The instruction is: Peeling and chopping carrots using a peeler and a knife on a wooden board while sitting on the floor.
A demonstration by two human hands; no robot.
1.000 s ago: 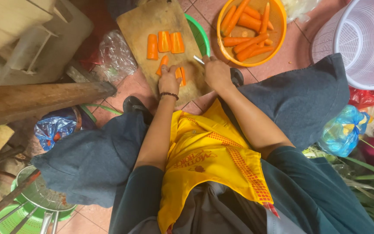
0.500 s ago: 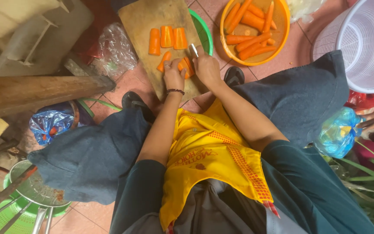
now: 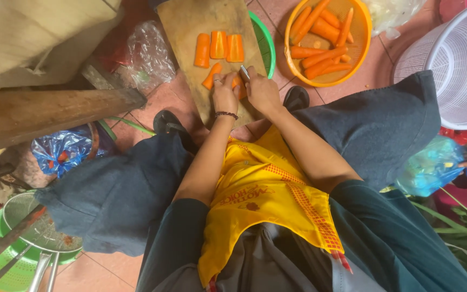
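Sitting low over a wooden cutting board (image 3: 190,32) on the tiled floor, the person has both hands down at its near end. The left hand (image 3: 225,94) is curled, with fingers pressed down on an orange carrot piece (image 3: 237,84) to hold it on the board. The right hand (image 3: 263,92) is closed tight around a knife (image 3: 244,73) — only a little of the shiny blade shows between the two hands, right by the carrot piece.

Farther up the board, three cut carrot chunks (image 3: 218,46) sit side by side, and one more slanted chunk (image 3: 211,77) lies just beside the left hand. An orange bowl (image 3: 364,38) full of peeled carrots is to the right of the board. A green bowl rim (image 3: 266,43) peeks out from under the board's right edge. A white basket (image 3: 455,70) sits far right — well apart from the hands. A yellow apron (image 3: 266,200) covers the person's lap.
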